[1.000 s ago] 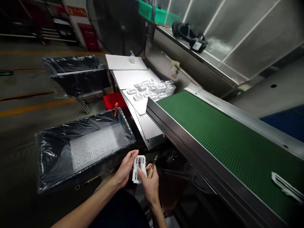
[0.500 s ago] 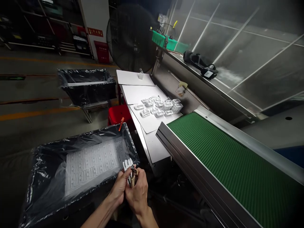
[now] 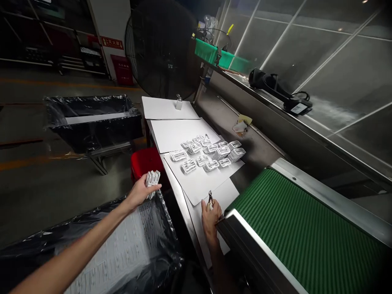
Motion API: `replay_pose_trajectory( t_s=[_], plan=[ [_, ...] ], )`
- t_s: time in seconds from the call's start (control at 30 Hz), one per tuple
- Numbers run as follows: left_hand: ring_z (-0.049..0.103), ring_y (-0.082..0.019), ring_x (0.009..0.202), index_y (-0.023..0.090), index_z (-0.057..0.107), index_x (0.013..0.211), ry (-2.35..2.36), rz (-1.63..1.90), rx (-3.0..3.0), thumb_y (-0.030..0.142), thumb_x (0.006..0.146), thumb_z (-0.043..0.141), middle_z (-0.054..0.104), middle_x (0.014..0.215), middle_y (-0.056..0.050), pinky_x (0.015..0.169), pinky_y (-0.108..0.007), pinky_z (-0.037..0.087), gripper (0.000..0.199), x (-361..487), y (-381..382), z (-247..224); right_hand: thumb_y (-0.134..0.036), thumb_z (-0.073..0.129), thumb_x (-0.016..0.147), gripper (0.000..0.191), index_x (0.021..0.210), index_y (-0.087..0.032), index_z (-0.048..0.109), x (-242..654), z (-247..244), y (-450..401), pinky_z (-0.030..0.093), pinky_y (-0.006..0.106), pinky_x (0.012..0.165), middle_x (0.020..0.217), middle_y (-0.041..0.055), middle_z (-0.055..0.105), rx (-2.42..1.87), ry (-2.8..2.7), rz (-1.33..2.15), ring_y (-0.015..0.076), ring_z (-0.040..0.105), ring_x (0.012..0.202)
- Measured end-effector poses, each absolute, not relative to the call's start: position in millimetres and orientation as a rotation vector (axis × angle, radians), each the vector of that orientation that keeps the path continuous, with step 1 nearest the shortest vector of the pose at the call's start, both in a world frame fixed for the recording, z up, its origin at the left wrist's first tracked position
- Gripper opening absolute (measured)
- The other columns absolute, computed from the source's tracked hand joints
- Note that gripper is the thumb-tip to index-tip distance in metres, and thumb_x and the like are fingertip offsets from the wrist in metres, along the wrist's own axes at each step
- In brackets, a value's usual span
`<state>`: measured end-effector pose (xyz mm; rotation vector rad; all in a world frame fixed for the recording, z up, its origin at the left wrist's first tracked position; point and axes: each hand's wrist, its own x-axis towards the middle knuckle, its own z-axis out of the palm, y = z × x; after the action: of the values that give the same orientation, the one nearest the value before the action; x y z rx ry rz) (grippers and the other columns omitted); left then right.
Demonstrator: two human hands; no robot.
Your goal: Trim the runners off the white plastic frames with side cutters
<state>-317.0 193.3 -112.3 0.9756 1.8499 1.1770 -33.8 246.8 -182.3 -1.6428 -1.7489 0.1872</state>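
Left hand (image 3: 141, 193) curls around one stack of white plastic parts (image 3: 152, 183), holding it just above a plastic-lined bin (image 3: 165, 228). Right hand (image 3: 211, 217) pinches one small pair of cutters (image 3: 210, 199) beside a white sheet (image 3: 225, 196). Farther along the bench, roughly fourteen more stacks (image 3: 208, 153) lie on another sheet (image 3: 196, 183), well apart from both hands.

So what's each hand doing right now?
Left hand: closed, holding a stack of white plastic parts.
Right hand: closed, holding small nippers.
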Motion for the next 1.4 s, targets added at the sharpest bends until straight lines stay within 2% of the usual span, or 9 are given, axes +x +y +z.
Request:
replay_pose_trajectory(
  t_s=[0.17, 0.37, 0.57, 0.73, 0.97, 1.1, 1.3, 1.4],
  plan=[
    [0.061, -0.025, 0.088, 0.016, 0.053, 0.103, 2.073, 0.869, 1.296, 0.039, 0.065, 0.069, 0.065, 0.098, -0.007, 0.070, -0.030, 0.046, 0.046, -361, 314, -101, -0.059, 0.048, 0.081, 0.064, 0.111, -0.004, 0.056, -29, -220, 271, 0.039, 0.043, 0.084, 0.104, 0.0218, 0.061, -1.739, -1.719, 0.036, 0.0321, 0.053, 0.098],
    [0.057, -0.030, 0.100, 0.016, 0.052, 0.109, 2.194, 0.598, 1.497, 0.033, 0.063, 0.069, 0.060, 0.113, -0.013, 0.073, -0.031, 0.045, 0.052, -359, 444, -98, -0.049, 0.049, 0.086, 0.051, 0.117, -0.007, 0.051, -29, -229, 266, 0.039, 0.040, 0.087, 0.109, 0.0184, 0.061, -1.789, -1.783, -0.023, 0.0292, 0.053, 0.102],
    [0.060, -0.031, 0.097, 0.012, 0.058, 0.103, 2.189, 0.341, 1.538, 0.030, 0.059, 0.071, 0.063, 0.106, -0.016, 0.072, -0.032, 0.047, 0.049, -340, 534, -109, -0.045, 0.049, 0.087, 0.043, 0.113, -0.010, 0.053, -25, -235, 266, 0.040, 0.038, 0.082, 0.105, 0.0169, 0.062, -1.847, -1.776, 0.019, 0.0280, 0.055, 0.099],
    [0.061, -0.029, 0.093, 0.011, 0.064, 0.094, 2.142, 0.173, 1.556, 0.030, 0.056, 0.074, 0.064, 0.104, -0.017, 0.071, -0.030, 0.049, 0.043, -332, 569, -113, -0.045, 0.049, 0.087, 0.042, 0.111, -0.011, 0.054, -22, -244, 266, 0.041, 0.039, 0.080, 0.105, 0.0176, 0.062, -1.818, -1.802, -0.048, 0.0290, 0.055, 0.099],
    [0.058, -0.031, 0.102, 0.011, 0.062, 0.104, 2.158, 0.090, 1.576, 0.028, 0.055, 0.075, 0.060, 0.114, -0.018, 0.081, -0.032, 0.048, 0.053, -331, 590, -115, -0.048, 0.046, 0.088, 0.043, 0.110, -0.012, 0.055, -27, -241, 266, 0.042, 0.041, 0.078, 0.104, 0.0176, 0.063, -1.831, -1.764, -0.106, 0.0303, 0.056, 0.098],
    [0.057, -0.030, 0.104, 0.011, 0.062, 0.105, 2.197, 0.105, 1.560, 0.027, 0.059, 0.074, 0.059, 0.116, -0.018, 0.083, -0.032, 0.047, 0.050, -342, 604, -118, -0.047, 0.047, 0.088, 0.042, 0.109, -0.012, 0.056, -29, -243, 266, 0.042, 0.042, 0.078, 0.103, 0.0181, 0.064, -1.825, -1.725, -0.151, 0.0314, 0.058, 0.097],
    [0.056, -0.026, 0.104, 0.010, 0.060, 0.105, 2.240, 0.138, 1.556, 0.029, 0.073, 0.066, 0.059, 0.115, -0.016, 0.082, -0.038, 0.048, 0.037, -346, 631, -134, -0.041, 0.050, 0.087, 0.035, 0.106, -0.013, 0.057, -30, -248, 268, 0.044, 0.044, 0.073, 0.102, 0.0202, 0.064, -1.830, -1.723, -0.184, 0.0338, 0.060, 0.093],
    [0.057, -0.028, 0.102, 0.010, 0.061, 0.104, 2.241, 0.159, 1.562, 0.027, 0.070, 0.068, 0.060, 0.114, -0.017, 0.081, -0.036, 0.048, 0.039, -343, 646, -141, -0.041, 0.051, 0.086, 0.034, 0.108, -0.015, 0.057, -29, -252, 266, 0.045, 0.046, 0.073, 0.103, 0.0199, 0.064, -1.868, -1.715, -0.168, 0.0345, 0.060, 0.093]
  ],
)
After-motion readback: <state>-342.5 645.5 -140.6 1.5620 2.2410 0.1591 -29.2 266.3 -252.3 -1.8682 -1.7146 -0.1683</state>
